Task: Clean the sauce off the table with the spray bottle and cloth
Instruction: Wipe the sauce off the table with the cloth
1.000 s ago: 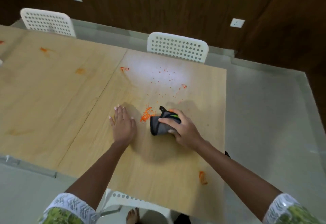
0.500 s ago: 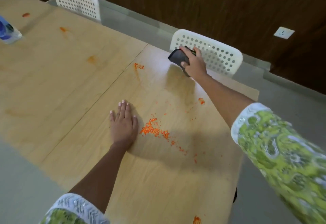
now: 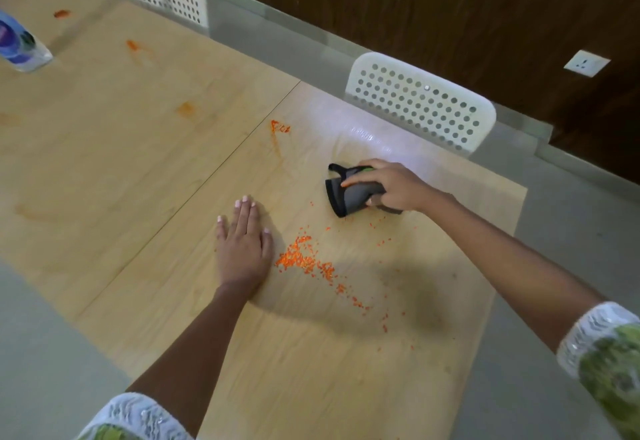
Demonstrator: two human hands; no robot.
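Head view: right hand (image 3: 398,186) fingers are gripping the cloth (image 3: 349,193) on the desk (image 3: 138,162); left hand (image 3: 244,249) is lying flat, fingers straight beside the sauce (image 3: 301,259).

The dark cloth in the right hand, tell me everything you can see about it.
The cloth is dark grey with a black edge, a small black loop at its far corner and a bit of green showing under the fingers. It looks like soft fabric, bunched into a rough cone. The right hand grips it from the right and holds it down on the wooden table, just beyond the scattered orange sauce bits. A wet sheen lies behind it.
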